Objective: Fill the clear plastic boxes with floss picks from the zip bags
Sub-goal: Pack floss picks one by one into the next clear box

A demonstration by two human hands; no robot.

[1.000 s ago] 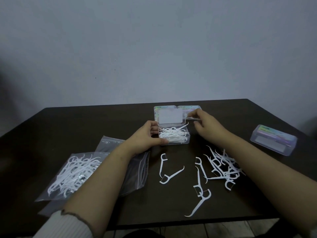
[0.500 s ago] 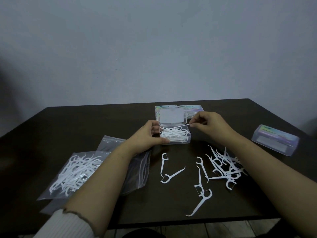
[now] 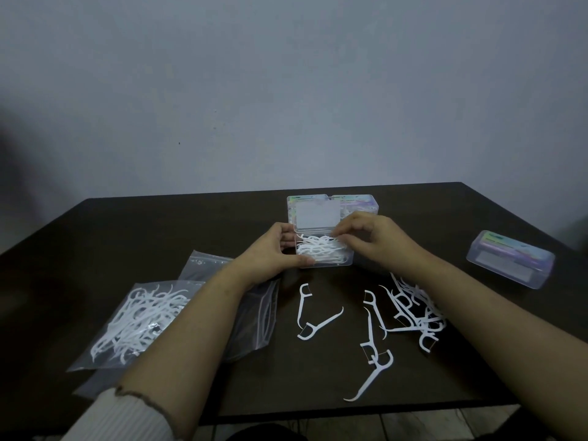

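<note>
An open clear plastic box (image 3: 346,261) stands mid-table, its lid (image 3: 316,214) raised behind it, with white floss picks heaped inside. My left hand (image 3: 273,254) grips the box's left side. My right hand (image 3: 372,240) hovers over the box's right rim, fingertips pinched at the picks inside; whether it holds one is unclear. Loose floss picks (image 3: 413,308) lie scattered on the table below the box. A zip bag (image 3: 140,319) full of picks lies at the left, partly under my left forearm.
A second clear box (image 3: 362,202) stands behind the open one. A closed clear box (image 3: 510,259) sits at the right. Another zip bag (image 3: 257,316) lies under my left arm. The dark table's (image 3: 159,224) front edge runs just below the loose picks.
My right hand carried a floss pick from the lid area down and left to the open box, and its fingers now sit over the picks inside. My left hand stayed on the box.
</note>
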